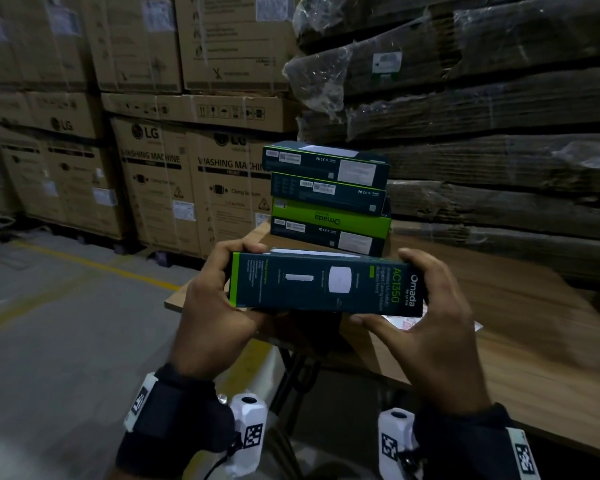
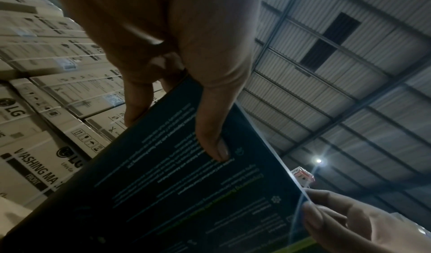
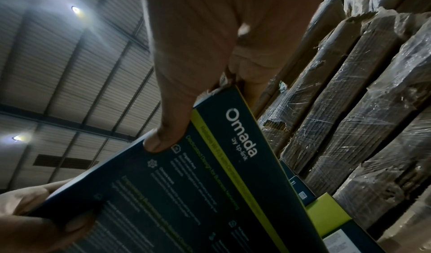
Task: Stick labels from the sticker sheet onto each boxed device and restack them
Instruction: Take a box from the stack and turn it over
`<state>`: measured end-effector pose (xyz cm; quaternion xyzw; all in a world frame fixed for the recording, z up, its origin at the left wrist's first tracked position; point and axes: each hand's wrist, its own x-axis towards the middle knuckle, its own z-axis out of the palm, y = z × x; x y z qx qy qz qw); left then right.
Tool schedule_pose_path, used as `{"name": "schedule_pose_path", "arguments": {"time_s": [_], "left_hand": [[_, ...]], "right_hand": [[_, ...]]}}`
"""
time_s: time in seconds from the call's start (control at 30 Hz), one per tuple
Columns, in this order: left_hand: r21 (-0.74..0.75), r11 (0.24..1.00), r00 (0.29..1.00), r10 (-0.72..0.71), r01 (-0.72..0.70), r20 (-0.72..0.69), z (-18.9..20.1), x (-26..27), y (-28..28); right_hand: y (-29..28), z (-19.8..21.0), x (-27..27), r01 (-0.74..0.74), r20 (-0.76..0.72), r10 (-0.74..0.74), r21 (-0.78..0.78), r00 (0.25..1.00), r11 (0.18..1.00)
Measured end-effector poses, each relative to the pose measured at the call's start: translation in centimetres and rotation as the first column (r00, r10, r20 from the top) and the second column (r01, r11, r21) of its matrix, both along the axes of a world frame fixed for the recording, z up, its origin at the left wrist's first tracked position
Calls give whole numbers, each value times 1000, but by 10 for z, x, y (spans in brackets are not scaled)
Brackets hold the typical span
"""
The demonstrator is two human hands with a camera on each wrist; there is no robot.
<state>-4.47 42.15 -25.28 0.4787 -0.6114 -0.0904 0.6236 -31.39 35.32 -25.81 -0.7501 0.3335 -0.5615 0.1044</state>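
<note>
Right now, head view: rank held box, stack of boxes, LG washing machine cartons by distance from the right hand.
1. Held box: gripped at its right end by the right hand.
2. Stack of boxes: on the table beyond the hand.
3. LG washing machine cartons: far left, against the back.

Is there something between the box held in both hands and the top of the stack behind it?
Nothing visible. The held box, gripped by the left hand and right hand, hangs in front of the stack; the stack's top is bare.
</note>
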Motion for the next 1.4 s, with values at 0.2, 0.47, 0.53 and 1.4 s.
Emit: {"name": "schedule_pose_path", "arguments": {"time_s": [0.2,0.47,0.53,1.4], "left_hand": [[9,1000,1000,-14,14,3,-3,4,1],[-195,855,699,507,-480,504,1,-11,3],[-224,837,644,531,-499,551,2,-12,4],[130,991,991,-7,-11,135,-19,47,14]], "right_hand": [[-9,-8,-10,-28,-81,31,37,996,999],[0,-10,11,-73,-73,67,-78,995,994],[3,-8,16,-86,-77,79,-86,994,993],[-12,-6,41,-40,-295,10,-95,955,995]]}}
